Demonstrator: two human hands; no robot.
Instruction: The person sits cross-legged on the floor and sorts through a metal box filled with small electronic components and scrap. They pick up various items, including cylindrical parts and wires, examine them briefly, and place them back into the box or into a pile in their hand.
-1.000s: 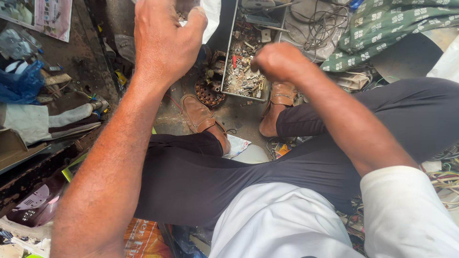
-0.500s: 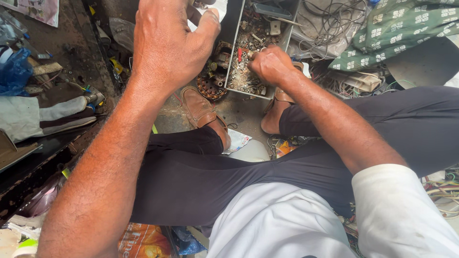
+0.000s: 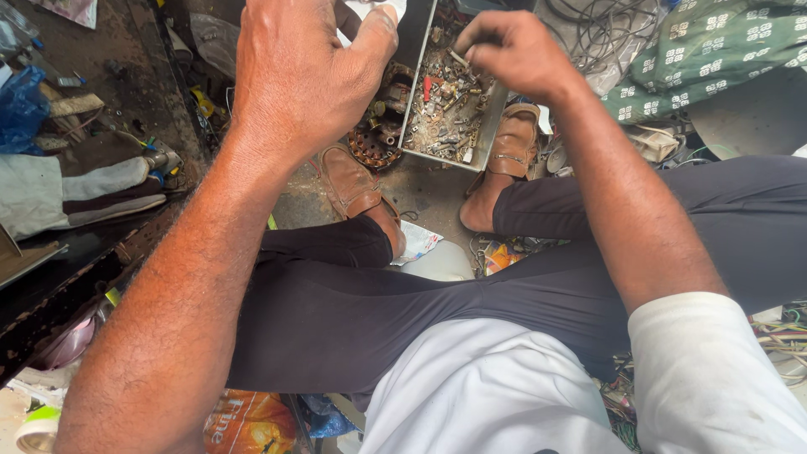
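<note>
Fingers [image 3: 467, 44] of the right hand [image 3: 513, 52] are pressed together at their tips, pinching what looks like a small pale pin or screw; it is too small to tell which. They hang right over the metal tray [image 3: 492, 118], touching or nearly touching the heap of small parts [image 3: 441, 101] in it: screws, nuts, bits of metal, and one red piece [image 3: 426, 87]. The tray lies straight ahead of and below these fingers, its long axis running away from the person, between the two brown shoes [image 3: 514, 139].

The left hand [image 3: 294, 71] is raised nearer the camera, its back turned up. Its fingers curl around something white [image 3: 388, 8] at the top edge, mostly hidden; I cannot tell what it is or how firmly it is gripped. This hand is above the tray's left side, so the right hand is the nearer one to the parts.

Beside the tray's left wall sits a round toothed metal part [image 3: 370, 147]. Dark trousers [image 3: 353, 294] fill the middle, a green patterned cloth [image 3: 714, 50] lies to the right, and wires [image 3: 597, 34] lie tangled behind the tray.
</note>
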